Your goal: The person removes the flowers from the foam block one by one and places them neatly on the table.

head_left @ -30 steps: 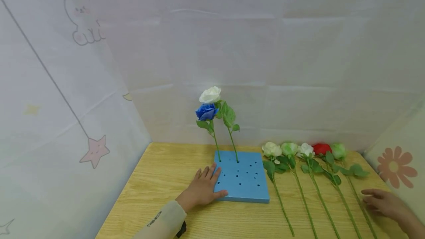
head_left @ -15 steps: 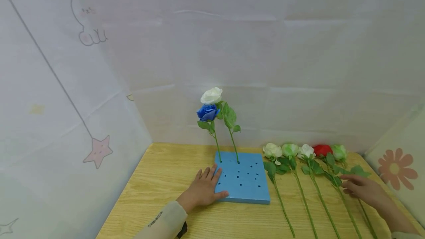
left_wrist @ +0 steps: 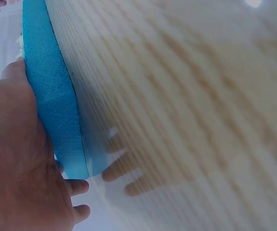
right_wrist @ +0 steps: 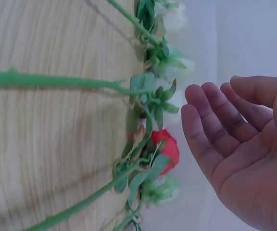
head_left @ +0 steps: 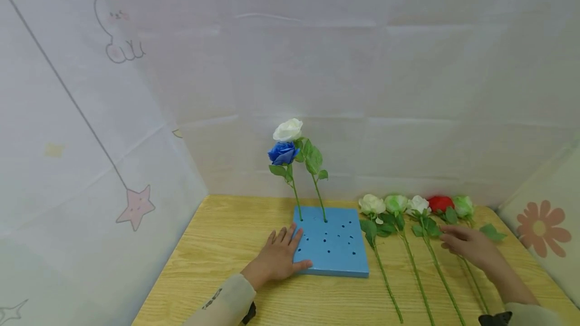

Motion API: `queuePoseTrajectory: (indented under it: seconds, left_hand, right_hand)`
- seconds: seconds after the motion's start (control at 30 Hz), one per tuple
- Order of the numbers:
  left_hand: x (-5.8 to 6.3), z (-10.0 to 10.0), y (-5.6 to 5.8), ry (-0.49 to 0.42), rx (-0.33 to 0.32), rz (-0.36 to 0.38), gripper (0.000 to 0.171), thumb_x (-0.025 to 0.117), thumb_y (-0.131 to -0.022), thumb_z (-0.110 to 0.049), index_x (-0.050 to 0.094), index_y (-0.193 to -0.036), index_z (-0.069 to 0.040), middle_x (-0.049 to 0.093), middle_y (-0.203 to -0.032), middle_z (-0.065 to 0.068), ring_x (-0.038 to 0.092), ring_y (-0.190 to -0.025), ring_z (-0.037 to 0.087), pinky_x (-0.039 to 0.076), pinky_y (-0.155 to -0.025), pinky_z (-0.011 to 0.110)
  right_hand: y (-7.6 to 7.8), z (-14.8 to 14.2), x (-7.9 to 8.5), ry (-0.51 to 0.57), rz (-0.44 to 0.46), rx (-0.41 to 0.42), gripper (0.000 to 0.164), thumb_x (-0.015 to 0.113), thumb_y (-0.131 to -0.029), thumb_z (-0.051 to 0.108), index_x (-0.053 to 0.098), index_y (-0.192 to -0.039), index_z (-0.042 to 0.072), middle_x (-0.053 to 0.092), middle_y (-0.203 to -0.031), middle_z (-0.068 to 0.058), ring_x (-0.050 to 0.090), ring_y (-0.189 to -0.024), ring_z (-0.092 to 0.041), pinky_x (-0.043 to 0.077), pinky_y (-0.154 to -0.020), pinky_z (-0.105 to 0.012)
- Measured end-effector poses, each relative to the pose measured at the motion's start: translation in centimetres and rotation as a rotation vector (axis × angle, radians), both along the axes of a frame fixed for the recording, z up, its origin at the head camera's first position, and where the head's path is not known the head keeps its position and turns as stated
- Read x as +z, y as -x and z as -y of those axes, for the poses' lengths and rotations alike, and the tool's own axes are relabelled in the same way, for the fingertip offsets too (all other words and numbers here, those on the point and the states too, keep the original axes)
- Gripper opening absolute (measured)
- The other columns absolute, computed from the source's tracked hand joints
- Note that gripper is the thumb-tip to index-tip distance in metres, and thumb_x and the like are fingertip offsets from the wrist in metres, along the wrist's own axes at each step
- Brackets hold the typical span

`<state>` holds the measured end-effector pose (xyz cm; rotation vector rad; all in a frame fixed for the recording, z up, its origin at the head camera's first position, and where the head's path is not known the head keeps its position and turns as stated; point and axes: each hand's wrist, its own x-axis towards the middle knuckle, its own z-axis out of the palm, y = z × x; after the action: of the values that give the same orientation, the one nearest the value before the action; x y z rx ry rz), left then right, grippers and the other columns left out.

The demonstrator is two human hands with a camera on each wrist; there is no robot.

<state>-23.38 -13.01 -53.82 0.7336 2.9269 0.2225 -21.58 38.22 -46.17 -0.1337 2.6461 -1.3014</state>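
My left hand rests with spread fingers on the left edge of a blue foam board dotted with small holes. In the left wrist view, its palm lies along the board's side. A blue rose and a white rose stand in the board's back holes. My right hand hovers over the lying flowers, hiding part of the red rose's stem. In the right wrist view, that hand's fingers are loosely bent and empty, facing the red bloom.
Right of the board several roses lie in a row, stems toward me: a cream one, a pale green one, a white one and another green one. A pale fabric backdrop rises behind the wooden table.
My right hand has moved left and slightly away from me, from beside the rightmost stem to over the red rose's stem. My left hand stays on the board.
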Motion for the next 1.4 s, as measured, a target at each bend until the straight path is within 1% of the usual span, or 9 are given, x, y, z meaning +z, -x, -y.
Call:
queuePoseTrajectory:
  seconds: [0.2,0.43,0.6,0.67,0.83,1.0,1.17,1.3,1.4]
  left_hand:
    - [0.1,-0.1,0.0,0.011,0.001,0.011,0.101,0.024,-0.09,-0.086,0.013,-0.165,-0.018,0.006,-0.171,0.01,0.019,-0.154,0.039,0.019,-0.12,0.062]
    - [0.2,-0.1,0.0,0.018,0.001,0.006,0.101,0.024,-0.09,-0.085,0.012,-0.165,-0.018,0.006,-0.171,0.011,0.019,-0.153,0.039,0.02,-0.12,0.062]
    - [0.3,-0.2,-0.1,0.018,0.003,0.007,0.099,0.026,-0.092,-0.084,0.013,-0.165,-0.018,0.006,-0.171,0.01,0.02,-0.153,0.039,0.02,-0.12,0.062]
    - [0.1,-0.2,0.0,0.022,0.007,0.008,0.099,0.025,-0.091,-0.085,0.013,-0.165,-0.02,0.005,-0.171,0.009,0.019,-0.154,0.038,0.02,-0.12,0.061]
    - [-0.5,0.0,0.4,0.031,0.008,0.003,0.101,0.022,-0.09,-0.087,0.01,-0.165,-0.021,0.002,-0.171,0.007,0.018,-0.154,0.036,0.019,-0.121,0.061]
    - [-0.7,0.1,0.6,0.026,-0.001,-0.008,0.102,0.021,-0.089,-0.087,0.012,-0.165,-0.02,0.003,-0.171,0.008,0.019,-0.154,0.038,0.02,-0.12,0.062]
    - [-0.5,0.1,0.5,0.032,0.004,-0.008,0.102,0.02,-0.089,-0.088,0.011,-0.165,-0.02,0.003,-0.171,0.008,0.018,-0.154,0.037,0.02,-0.12,0.061]
    - [-0.2,0.0,0.4,0.036,0.004,-0.002,0.102,0.02,-0.089,-0.087,0.011,-0.165,-0.02,0.003,-0.171,0.008,0.018,-0.154,0.037,0.019,-0.12,0.062]
    - [-0.1,-0.1,0.4,0.035,0.002,0.003,0.103,0.02,-0.089,-0.087,0.011,-0.165,-0.02,0.003,-0.171,0.009,0.018,-0.154,0.038,0.019,-0.12,0.062]
  right_hand:
    - [0.3,1.7,0.2,-0.011,-0.057,0.011,0.062,0.055,-0.106,0.037,0.044,-0.15,-0.004,0.061,-0.133,-0.028,0.07,-0.104,-0.021,0.059,-0.087,-0.039]
    - [0.9,3.9,0.7,-0.018,-0.125,0.006,0.061,0.056,-0.104,0.042,0.049,-0.147,-0.001,0.062,-0.132,-0.026,0.07,-0.105,-0.026,0.059,-0.084,-0.037]
    - [1.1,5.3,1.0,-0.01,-0.128,0.001,0.064,0.056,-0.104,0.045,0.048,-0.148,0.0,0.061,-0.132,-0.026,0.067,-0.112,-0.037,0.058,-0.087,-0.045]
    - [1.2,5.7,1.1,0.002,-0.125,-0.001,0.065,0.056,-0.103,0.047,0.046,-0.15,0.002,0.06,-0.135,-0.026,0.065,-0.115,-0.038,0.056,-0.09,-0.049]
    - [1.6,6.9,1.0,0.034,-0.182,-0.001,0.062,0.059,-0.103,0.043,0.048,-0.15,0.004,0.06,-0.136,-0.025,0.069,-0.111,-0.03,0.057,-0.09,-0.046]
    - [2.1,8.0,1.0,0.067,-0.197,0.005,0.062,0.06,-0.103,0.041,0.046,-0.15,0.002,0.057,-0.14,-0.025,0.067,-0.112,-0.031,0.057,-0.09,-0.042]
    - [2.7,9.2,1.0,0.109,-0.213,0.025,0.06,0.06,-0.103,0.038,0.048,-0.149,0.001,0.058,-0.138,-0.025,0.068,-0.11,-0.029,0.057,-0.091,-0.044]
    - [3.0,10.2,0.9,0.134,-0.232,0.036,0.054,0.06,-0.104,0.033,0.05,-0.147,0.001,0.061,-0.132,-0.024,0.069,-0.107,-0.028,0.058,-0.087,-0.037]
    - [3.1,10.8,0.9,0.141,-0.223,0.03,0.053,0.06,-0.104,0.033,0.05,-0.147,0.004,0.062,-0.131,-0.021,0.068,-0.11,-0.03,0.057,-0.088,-0.037]
